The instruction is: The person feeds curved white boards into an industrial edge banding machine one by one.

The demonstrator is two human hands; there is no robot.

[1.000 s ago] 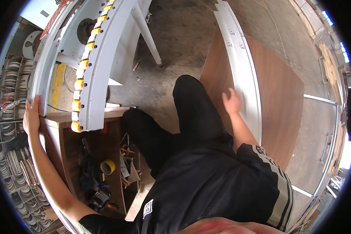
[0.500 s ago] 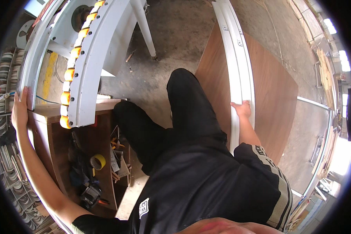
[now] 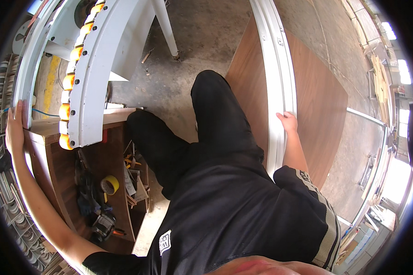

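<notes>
My left hand (image 3: 15,128) is at the far left, its fingers stretched out against the near end of a long grey metal rail (image 3: 28,87), beside the corner of a brown wooden cabinet (image 3: 43,130). On the right, my right hand (image 3: 288,122) is on a long white metal rail (image 3: 274,78), thumb toward its middle and the other fingers bent near its right edge. Their tips are hard to make out. A large brown wood-grain panel (image 3: 314,87) shows on both sides of this rail and passes beneath it.
A white beam lined with orange rollers (image 3: 89,87) runs along the left, with a white machine leg (image 3: 166,32) beyond. Inside the cabinet are a yellow tape roll (image 3: 109,185) and a dark power tool (image 3: 104,225). Shelves of curved strips (image 3: 20,229) stand far left; timber (image 3: 381,91) far right.
My right hand has shifted from across the white rail toward its right edge. My left hand still touches the grey rail. The view has shifted slightly, moving the roller beam and cabinet left.
</notes>
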